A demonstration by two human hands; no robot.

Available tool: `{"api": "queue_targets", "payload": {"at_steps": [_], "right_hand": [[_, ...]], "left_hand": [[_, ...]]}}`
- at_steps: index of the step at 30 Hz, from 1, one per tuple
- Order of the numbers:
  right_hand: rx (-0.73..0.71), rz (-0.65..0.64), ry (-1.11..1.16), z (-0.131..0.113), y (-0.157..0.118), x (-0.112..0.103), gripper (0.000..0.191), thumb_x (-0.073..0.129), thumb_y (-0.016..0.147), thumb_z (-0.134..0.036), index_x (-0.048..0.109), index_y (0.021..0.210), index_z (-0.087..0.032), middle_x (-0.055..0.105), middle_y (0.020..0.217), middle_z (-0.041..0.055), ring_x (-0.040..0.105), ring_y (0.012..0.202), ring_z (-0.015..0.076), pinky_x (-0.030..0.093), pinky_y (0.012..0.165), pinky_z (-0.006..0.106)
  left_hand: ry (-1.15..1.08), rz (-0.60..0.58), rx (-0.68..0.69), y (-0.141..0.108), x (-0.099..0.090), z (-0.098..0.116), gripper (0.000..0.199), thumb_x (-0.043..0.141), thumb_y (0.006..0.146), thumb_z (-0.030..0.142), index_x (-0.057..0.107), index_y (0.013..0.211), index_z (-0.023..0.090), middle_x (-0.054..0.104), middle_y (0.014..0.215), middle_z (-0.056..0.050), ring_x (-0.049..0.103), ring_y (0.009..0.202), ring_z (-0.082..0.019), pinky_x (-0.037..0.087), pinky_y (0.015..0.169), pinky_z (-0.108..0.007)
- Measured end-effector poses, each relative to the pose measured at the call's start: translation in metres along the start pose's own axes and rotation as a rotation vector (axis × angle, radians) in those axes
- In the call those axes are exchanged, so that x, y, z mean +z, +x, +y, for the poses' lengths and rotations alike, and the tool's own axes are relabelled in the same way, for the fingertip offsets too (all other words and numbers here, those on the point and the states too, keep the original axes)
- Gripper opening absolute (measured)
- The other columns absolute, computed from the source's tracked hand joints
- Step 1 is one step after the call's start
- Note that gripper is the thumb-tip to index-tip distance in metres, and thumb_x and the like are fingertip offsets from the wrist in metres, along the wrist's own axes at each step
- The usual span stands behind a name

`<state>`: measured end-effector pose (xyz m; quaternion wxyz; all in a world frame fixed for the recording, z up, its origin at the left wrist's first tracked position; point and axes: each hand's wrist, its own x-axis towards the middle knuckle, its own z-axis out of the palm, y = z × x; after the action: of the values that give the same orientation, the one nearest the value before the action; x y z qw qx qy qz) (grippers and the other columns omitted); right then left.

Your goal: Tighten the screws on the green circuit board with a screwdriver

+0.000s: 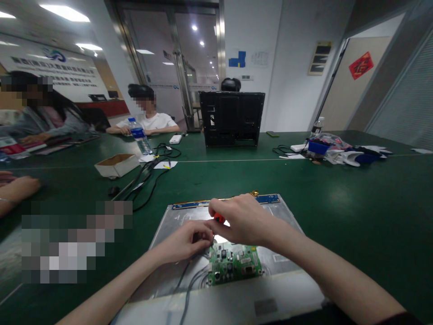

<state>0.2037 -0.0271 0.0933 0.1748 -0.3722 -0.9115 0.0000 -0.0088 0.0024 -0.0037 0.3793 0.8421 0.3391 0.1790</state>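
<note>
A metal-backed display panel (284,216) lies on the table in front of me, with a green circuit board (235,264) on it. My right hand (245,219) is closed around the orange handle of a screwdriver (219,217), above the board's far left corner. Its shaft and tip are mostly hidden by my fingers. Close beside it, my left hand (189,241) has its fingertips pinched together at that same corner; what they grip is hidden. Grey cables (189,289) run from the board's left side toward me. A blue circuit strip (269,199) lines the panel's far edge.
Left of the panel are black cables (147,178), an open cardboard box (117,166) and a water bottle (139,135). A black monitor housing (232,119) stands across the green table (338,216). A blue tray (318,147) with bags sits at right. Other people sit at the table.
</note>
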Motion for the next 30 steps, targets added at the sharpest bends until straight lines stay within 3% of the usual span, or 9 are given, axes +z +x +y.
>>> {"api": "queue_targets", "payload": {"at_steps": [9,21,25,30], "right_hand": [[-0.065,-0.012,0.107,0.002,-0.001,-0.002,0.019,0.045,0.088,-0.030,0.050,0.102,-0.018,0.068,0.081,0.0023,0.051,0.059,0.0131,0.024,0.051,0.027],[-0.117,-0.005,0.137,0.004,-0.004,-0.003,0.031,0.045,0.081,-0.027,0.045,0.110,-0.017,0.066,0.080,0.0030,0.049,0.059,0.0139,0.024,0.050,0.027],[-0.116,-0.023,0.170,0.004,-0.003,-0.004,0.021,0.047,0.087,-0.034,0.048,0.101,-0.019,0.066,0.080,0.0019,0.051,0.061,0.0135,0.025,0.052,0.027],[-0.041,-0.024,0.095,0.004,-0.001,-0.002,0.024,0.053,0.091,-0.044,0.051,0.094,-0.021,0.067,0.078,0.0006,0.053,0.060,0.0132,0.021,0.052,0.027]], "left_hand": [[0.022,0.004,0.006,0.001,-0.001,0.000,0.006,0.057,0.079,0.019,0.061,0.076,0.016,0.060,0.070,0.001,0.053,0.065,-0.014,0.042,0.060,-0.024],[0.011,-0.025,0.003,0.000,0.002,-0.008,0.009,0.057,0.084,0.020,0.064,0.082,0.016,0.064,0.077,-0.002,0.056,0.072,-0.016,0.044,0.066,-0.027],[0.030,-0.010,0.024,0.001,-0.001,-0.003,0.009,0.056,0.083,0.021,0.063,0.078,0.016,0.061,0.072,0.000,0.053,0.068,-0.015,0.041,0.062,-0.025],[0.055,-0.009,0.033,0.001,-0.003,0.004,0.008,0.057,0.081,0.020,0.062,0.076,0.017,0.061,0.073,0.000,0.053,0.068,-0.016,0.041,0.063,-0.026]]}}
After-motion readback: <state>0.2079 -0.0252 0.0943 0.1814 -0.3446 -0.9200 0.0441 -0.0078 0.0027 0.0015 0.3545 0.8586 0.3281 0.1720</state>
